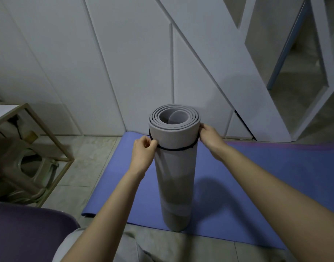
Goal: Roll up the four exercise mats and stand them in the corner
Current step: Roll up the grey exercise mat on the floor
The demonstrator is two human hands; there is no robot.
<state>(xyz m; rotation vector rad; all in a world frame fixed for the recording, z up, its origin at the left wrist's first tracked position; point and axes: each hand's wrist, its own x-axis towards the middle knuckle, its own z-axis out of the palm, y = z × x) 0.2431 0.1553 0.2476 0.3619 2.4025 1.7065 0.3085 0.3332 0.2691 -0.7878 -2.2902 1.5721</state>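
Note:
A rolled grey mat (pixel 175 178) stands upright on a flat blue mat (pixel 257 178) that lies on the floor. A thin black band (pixel 176 149) circles the roll near its top. My left hand (pixel 144 151) pinches the band at the roll's left side. My right hand (pixel 209 138) grips the roll's upper right edge where the band passes, fingers curled round it. A pinkish mat edge (pixel 287 143) shows at the far side of the blue one.
White panelled wall (pixel 105 63) stands behind the mats. A slanted white shelf frame (pixel 272 82) is at the right. A gold-framed side table (pixel 39 140) with stools under it is at the left. A purple seat (pixel 26 233) is near left.

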